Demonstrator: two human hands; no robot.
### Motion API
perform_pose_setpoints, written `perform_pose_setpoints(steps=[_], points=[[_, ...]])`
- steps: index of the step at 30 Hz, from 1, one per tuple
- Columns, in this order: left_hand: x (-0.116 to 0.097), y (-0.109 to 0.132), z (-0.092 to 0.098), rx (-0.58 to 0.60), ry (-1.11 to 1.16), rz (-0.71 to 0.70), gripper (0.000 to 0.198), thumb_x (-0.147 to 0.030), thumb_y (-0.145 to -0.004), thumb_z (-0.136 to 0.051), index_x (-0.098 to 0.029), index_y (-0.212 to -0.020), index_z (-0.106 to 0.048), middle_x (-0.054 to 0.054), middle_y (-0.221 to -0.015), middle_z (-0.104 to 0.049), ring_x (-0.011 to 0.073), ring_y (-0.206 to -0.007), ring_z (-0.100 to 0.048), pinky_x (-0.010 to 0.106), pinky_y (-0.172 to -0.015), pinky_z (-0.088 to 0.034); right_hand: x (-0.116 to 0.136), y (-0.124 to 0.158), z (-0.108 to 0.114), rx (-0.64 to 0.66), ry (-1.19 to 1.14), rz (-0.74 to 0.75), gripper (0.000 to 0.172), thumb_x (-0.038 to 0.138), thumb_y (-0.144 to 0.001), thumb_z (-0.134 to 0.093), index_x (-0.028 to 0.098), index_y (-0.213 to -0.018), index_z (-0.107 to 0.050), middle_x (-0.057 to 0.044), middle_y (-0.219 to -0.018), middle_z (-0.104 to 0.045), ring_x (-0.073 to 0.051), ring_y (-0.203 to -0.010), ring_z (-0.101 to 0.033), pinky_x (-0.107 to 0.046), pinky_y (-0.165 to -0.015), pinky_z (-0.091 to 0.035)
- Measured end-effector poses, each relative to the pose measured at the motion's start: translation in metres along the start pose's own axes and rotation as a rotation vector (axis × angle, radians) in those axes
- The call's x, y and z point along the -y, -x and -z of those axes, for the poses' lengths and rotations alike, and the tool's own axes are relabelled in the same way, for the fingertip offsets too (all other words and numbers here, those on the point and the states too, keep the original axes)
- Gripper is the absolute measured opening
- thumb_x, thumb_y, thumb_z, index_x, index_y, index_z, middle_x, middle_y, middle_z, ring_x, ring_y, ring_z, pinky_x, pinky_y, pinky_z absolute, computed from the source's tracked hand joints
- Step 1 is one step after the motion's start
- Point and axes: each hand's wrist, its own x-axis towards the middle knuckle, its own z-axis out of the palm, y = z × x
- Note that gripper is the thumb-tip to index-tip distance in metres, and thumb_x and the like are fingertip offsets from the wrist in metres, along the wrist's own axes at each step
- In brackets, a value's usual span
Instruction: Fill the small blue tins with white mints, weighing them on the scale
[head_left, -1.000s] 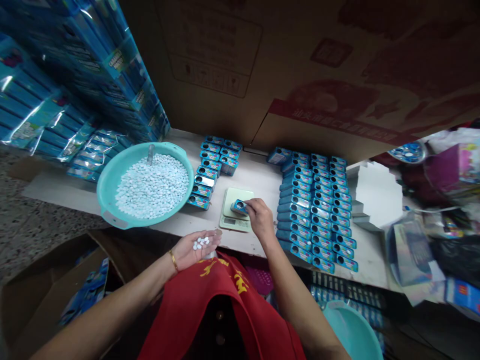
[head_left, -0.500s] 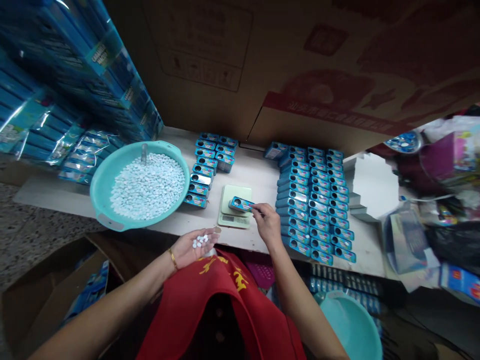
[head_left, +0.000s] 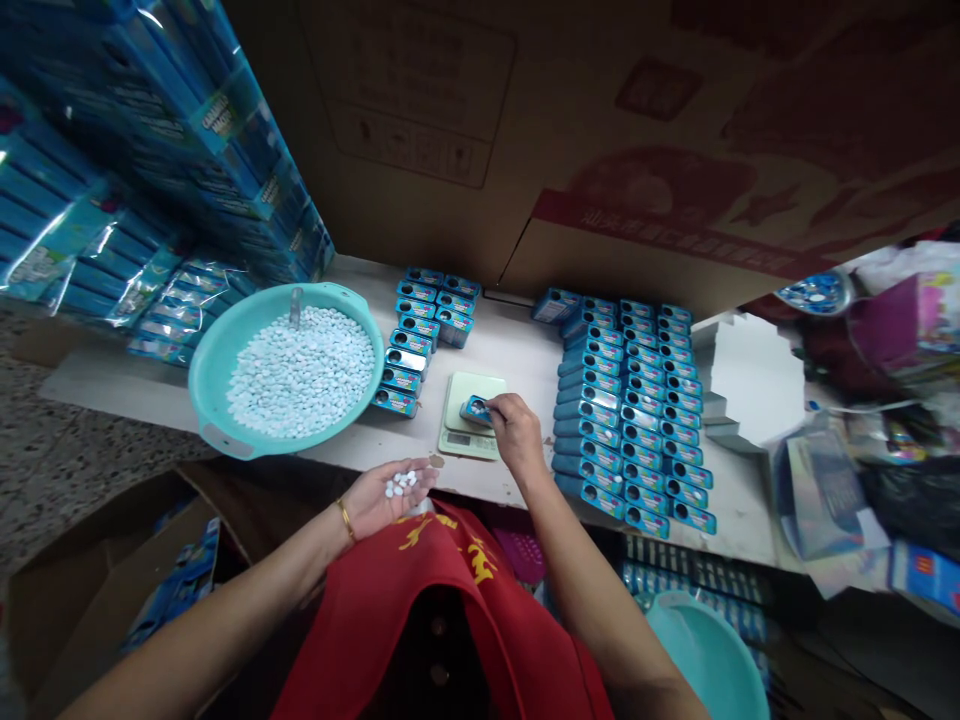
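Observation:
My left hand is held palm up just off the front edge of the white table, cupping several small white mints. My right hand grips a small blue tin, which is tilted with its end resting on the pale green digital scale. A large teal basin filled with white mints stands to the left, with a clear scoop stuck upright in the pile.
Rows of blue tins stand right of the scale, and more stand between scale and basin. Cardboard walls the table's back. Shrink-wrapped blue packs are stacked left. A teal basin sits below the table.
My right hand has moved left and lowered the blue tin from a flat, raised position onto the scale at a tilt. My left hand still cups the mints in nearly the same place.

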Motion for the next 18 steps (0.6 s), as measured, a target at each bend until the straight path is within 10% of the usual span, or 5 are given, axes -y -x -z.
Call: perform_pose_setpoints(steps=[11,18], points=[[-0.007,0.004,-0.008,-0.048,-0.008,-0.024,0.018,-0.014,-0.076,-0.047,-0.007,-0.090,-0.057,0.010,-0.076,-0.061,0.0124,-0.064,-0.059,0.018,-0.050,-0.047,-0.040,0.039,0.016,-0.154,-0.198,-0.195,0.038,0.028,-0.071,-0.054,0.020,-0.108,-0.047,-0.007,-0.099,-0.050,-0.016,-0.083,-0.051,-0.030,-0.065,-0.047],[-0.078,0.029,-0.003,-0.162,-0.121,-0.475,0.011,-0.012,-0.074,-0.047,-0.009,-0.076,-0.058,0.005,-0.066,-0.053,0.0051,-0.049,-0.047,0.011,-0.033,-0.032,-0.038,0.028,0.009,-0.019,-0.103,-0.098,0.054,0.029,-0.067,-0.059,0.023,-0.117,-0.039,-0.009,-0.112,-0.043,-0.021,-0.099,-0.045,-0.036,-0.074,-0.045]])
